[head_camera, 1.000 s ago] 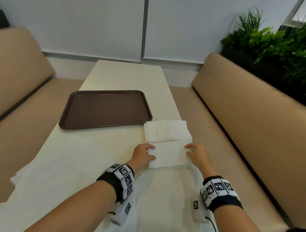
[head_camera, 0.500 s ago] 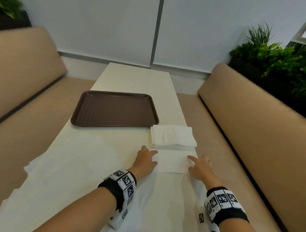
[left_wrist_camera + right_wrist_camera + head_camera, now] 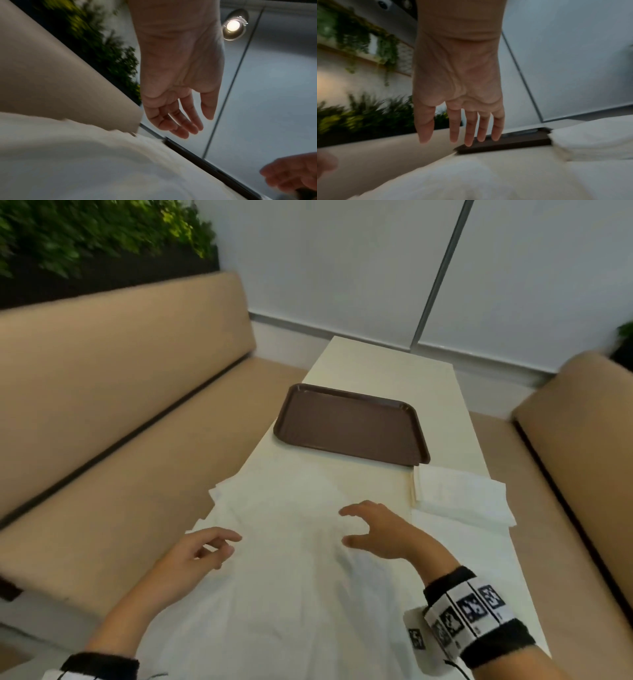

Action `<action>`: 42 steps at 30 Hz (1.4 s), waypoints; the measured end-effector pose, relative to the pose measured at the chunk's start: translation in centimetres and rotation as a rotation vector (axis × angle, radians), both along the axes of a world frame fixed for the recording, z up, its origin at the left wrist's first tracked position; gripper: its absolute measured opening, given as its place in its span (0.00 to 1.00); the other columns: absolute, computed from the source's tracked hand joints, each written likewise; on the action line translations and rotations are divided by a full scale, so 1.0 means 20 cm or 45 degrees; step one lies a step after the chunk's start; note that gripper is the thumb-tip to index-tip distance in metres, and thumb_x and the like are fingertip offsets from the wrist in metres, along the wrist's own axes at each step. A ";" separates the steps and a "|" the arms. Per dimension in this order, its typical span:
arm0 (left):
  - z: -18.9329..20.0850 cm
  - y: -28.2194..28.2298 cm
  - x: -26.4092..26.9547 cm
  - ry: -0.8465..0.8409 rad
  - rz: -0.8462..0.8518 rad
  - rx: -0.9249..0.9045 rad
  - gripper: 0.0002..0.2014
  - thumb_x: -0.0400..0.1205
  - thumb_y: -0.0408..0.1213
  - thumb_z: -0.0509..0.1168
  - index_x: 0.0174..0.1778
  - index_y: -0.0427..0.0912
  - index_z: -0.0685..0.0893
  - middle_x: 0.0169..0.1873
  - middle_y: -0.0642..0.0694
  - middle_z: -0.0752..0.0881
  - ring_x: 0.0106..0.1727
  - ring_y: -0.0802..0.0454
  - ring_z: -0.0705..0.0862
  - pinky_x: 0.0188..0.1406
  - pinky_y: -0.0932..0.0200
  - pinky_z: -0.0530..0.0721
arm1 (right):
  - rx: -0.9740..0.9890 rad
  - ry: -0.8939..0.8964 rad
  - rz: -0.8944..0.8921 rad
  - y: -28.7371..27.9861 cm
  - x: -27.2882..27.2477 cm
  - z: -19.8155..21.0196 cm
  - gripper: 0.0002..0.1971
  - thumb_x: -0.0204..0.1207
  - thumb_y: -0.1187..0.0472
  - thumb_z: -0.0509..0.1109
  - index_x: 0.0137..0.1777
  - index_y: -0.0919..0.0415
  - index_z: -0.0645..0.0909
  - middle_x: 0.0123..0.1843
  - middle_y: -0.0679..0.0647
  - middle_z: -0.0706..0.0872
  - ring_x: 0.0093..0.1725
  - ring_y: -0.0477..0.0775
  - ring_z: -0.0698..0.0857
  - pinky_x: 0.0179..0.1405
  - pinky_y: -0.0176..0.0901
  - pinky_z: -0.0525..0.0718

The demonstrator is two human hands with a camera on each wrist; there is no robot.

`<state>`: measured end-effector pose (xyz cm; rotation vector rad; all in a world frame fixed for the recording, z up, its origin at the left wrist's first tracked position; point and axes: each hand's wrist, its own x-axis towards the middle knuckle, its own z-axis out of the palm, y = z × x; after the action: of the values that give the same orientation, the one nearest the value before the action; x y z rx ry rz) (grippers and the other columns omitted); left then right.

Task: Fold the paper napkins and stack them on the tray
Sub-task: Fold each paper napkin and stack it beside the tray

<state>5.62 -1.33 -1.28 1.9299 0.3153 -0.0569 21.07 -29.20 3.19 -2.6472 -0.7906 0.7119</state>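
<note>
Brown tray [image 3: 349, 422] holds nothing; left hand [image 3: 191, 556] and right hand [image 3: 380, 532] hover over loose napkins [image 3: 291, 508], fingers relaxed, spread, gripping nothing.

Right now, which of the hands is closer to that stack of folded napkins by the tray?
The right hand. It hovers just left of the folded napkin stack, not touching it; the left hand is farther left, over the unfolded napkins.

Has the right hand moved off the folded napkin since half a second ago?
Yes. The right hand has moved left, away from the folded napkin pile beside the tray, and now hovers open over the unfolded napkins.
</note>
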 end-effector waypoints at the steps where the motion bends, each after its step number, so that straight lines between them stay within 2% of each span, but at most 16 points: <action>1: -0.01 0.05 -0.05 -0.004 0.064 -0.020 0.15 0.82 0.36 0.66 0.43 0.65 0.88 0.43 0.50 0.85 0.37 0.54 0.83 0.41 0.62 0.77 | -0.025 0.031 0.081 0.10 -0.01 -0.03 0.29 0.79 0.49 0.68 0.79 0.48 0.65 0.77 0.51 0.69 0.73 0.54 0.70 0.74 0.49 0.69; 7: -0.02 0.22 -0.22 -0.052 0.309 -0.100 0.10 0.81 0.35 0.66 0.49 0.54 0.89 0.48 0.47 0.89 0.41 0.53 0.84 0.42 0.60 0.79 | -0.140 -0.048 0.231 0.48 0.03 -0.19 0.37 0.75 0.66 0.69 0.82 0.51 0.58 0.82 0.53 0.61 0.79 0.58 0.65 0.77 0.53 0.67; 12: -0.01 0.25 -0.25 -0.119 0.331 -0.166 0.11 0.81 0.32 0.66 0.48 0.52 0.90 0.42 0.45 0.88 0.34 0.61 0.83 0.33 0.72 0.78 | -0.236 -0.257 0.212 0.53 0.07 -0.31 0.25 0.79 0.69 0.61 0.76 0.54 0.68 0.70 0.56 0.76 0.68 0.61 0.76 0.66 0.51 0.77; 16: 0.00 0.24 -0.26 -0.125 0.339 -0.188 0.12 0.81 0.30 0.66 0.46 0.52 0.90 0.42 0.43 0.87 0.33 0.61 0.82 0.31 0.73 0.77 | -0.172 -0.393 0.114 0.51 0.10 -0.33 0.20 0.82 0.68 0.54 0.68 0.55 0.80 0.65 0.58 0.83 0.63 0.61 0.81 0.61 0.47 0.79; 20: 0.05 0.20 -0.22 -0.130 0.317 -0.177 0.11 0.80 0.38 0.70 0.50 0.62 0.88 0.52 0.49 0.87 0.46 0.59 0.84 0.42 0.73 0.78 | 0.036 -0.561 0.025 0.51 0.09 -0.16 0.15 0.83 0.61 0.59 0.60 0.51 0.86 0.58 0.53 0.89 0.57 0.59 0.85 0.53 0.46 0.81; 22: 0.10 0.15 -0.17 -0.177 0.278 -0.112 0.23 0.76 0.39 0.73 0.63 0.65 0.79 0.63 0.61 0.79 0.60 0.72 0.77 0.49 0.74 0.77 | 0.127 -0.672 0.103 0.49 0.04 0.02 0.12 0.82 0.58 0.63 0.58 0.49 0.86 0.56 0.47 0.89 0.57 0.55 0.84 0.54 0.46 0.77; 24: 0.16 0.10 -0.10 -0.260 0.211 -0.035 0.41 0.67 0.43 0.78 0.71 0.72 0.64 0.67 0.76 0.65 0.62 0.88 0.66 0.53 0.75 0.74 | 0.142 -0.711 0.206 0.45 -0.02 0.20 0.10 0.82 0.54 0.65 0.57 0.46 0.86 0.54 0.42 0.89 0.57 0.50 0.81 0.57 0.49 0.74; 26: 0.23 0.05 -0.02 -0.314 0.103 -0.029 0.52 0.60 0.48 0.82 0.73 0.77 0.57 0.68 0.82 0.60 0.66 0.83 0.66 0.61 0.70 0.73 | 0.174 -0.628 0.258 0.38 -0.11 0.36 0.08 0.81 0.51 0.66 0.55 0.44 0.86 0.52 0.40 0.89 0.53 0.45 0.81 0.58 0.48 0.75; 28: 0.31 0.01 0.06 -0.310 -0.093 0.009 0.50 0.56 0.56 0.83 0.72 0.75 0.64 0.70 0.80 0.66 0.70 0.69 0.71 0.70 0.60 0.71 | 0.303 -0.464 0.237 0.30 -0.19 0.49 0.07 0.79 0.52 0.69 0.52 0.46 0.87 0.47 0.39 0.88 0.47 0.40 0.82 0.52 0.38 0.78; 29: 0.35 -0.02 0.09 -0.286 -0.203 0.036 0.45 0.54 0.61 0.81 0.69 0.71 0.72 0.68 0.75 0.73 0.68 0.68 0.74 0.71 0.56 0.72 | 0.374 -0.396 0.200 0.26 -0.21 0.55 0.06 0.77 0.53 0.71 0.51 0.47 0.88 0.44 0.40 0.88 0.45 0.40 0.83 0.47 0.32 0.79; 32: 0.43 -0.14 0.15 -0.213 -0.423 -0.131 0.34 0.56 0.69 0.76 0.52 0.52 0.89 0.51 0.51 0.91 0.52 0.56 0.88 0.59 0.51 0.81 | 0.642 -0.250 -0.020 0.11 -0.23 0.63 0.05 0.74 0.53 0.75 0.49 0.49 0.87 0.38 0.44 0.89 0.40 0.38 0.85 0.41 0.27 0.79; 34: 0.46 -0.22 0.16 -0.161 -0.388 -0.277 0.31 0.55 0.67 0.76 0.47 0.51 0.91 0.47 0.49 0.92 0.49 0.53 0.90 0.57 0.52 0.85 | 0.878 -0.121 -0.247 -0.02 -0.22 0.61 0.08 0.74 0.49 0.74 0.51 0.48 0.87 0.42 0.43 0.90 0.43 0.38 0.86 0.42 0.25 0.79; 36: 0.47 -0.30 0.17 -0.137 -0.357 -0.430 0.31 0.50 0.67 0.77 0.43 0.51 0.92 0.44 0.50 0.92 0.46 0.54 0.91 0.45 0.61 0.87 | 1.060 0.034 -0.454 -0.17 -0.24 0.53 0.17 0.71 0.38 0.72 0.57 0.42 0.84 0.46 0.39 0.89 0.48 0.39 0.86 0.47 0.28 0.79; 38: 0.46 -0.37 0.17 -0.123 -0.318 -0.552 0.30 0.49 0.67 0.78 0.37 0.48 0.92 0.39 0.49 0.92 0.40 0.55 0.90 0.36 0.66 0.84 | 1.209 0.253 -0.532 -0.28 -0.29 0.39 0.30 0.64 0.33 0.72 0.66 0.41 0.77 0.48 0.45 0.89 0.52 0.48 0.86 0.54 0.40 0.82; 40: 0.45 -0.42 0.17 -0.080 -0.277 -0.663 0.22 0.61 0.60 0.78 0.39 0.44 0.92 0.40 0.44 0.91 0.41 0.51 0.90 0.39 0.60 0.85 | 1.336 0.506 -0.546 -0.34 -0.36 0.25 0.40 0.60 0.39 0.79 0.73 0.40 0.68 0.52 0.56 0.89 0.54 0.57 0.86 0.56 0.51 0.84; 42: 0.45 -0.47 0.17 -0.028 -0.214 -0.752 0.16 0.71 0.49 0.75 0.45 0.40 0.91 0.48 0.38 0.91 0.47 0.45 0.89 0.53 0.48 0.85 | 1.436 0.675 -0.556 -0.37 -0.44 0.15 0.50 0.52 0.45 0.87 0.73 0.33 0.63 0.60 0.63 0.86 0.57 0.63 0.86 0.56 0.56 0.84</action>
<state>9.11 -10.65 7.75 1.3643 0.1016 -0.2151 12.36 -36.51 6.10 -1.4298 -0.2753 0.5503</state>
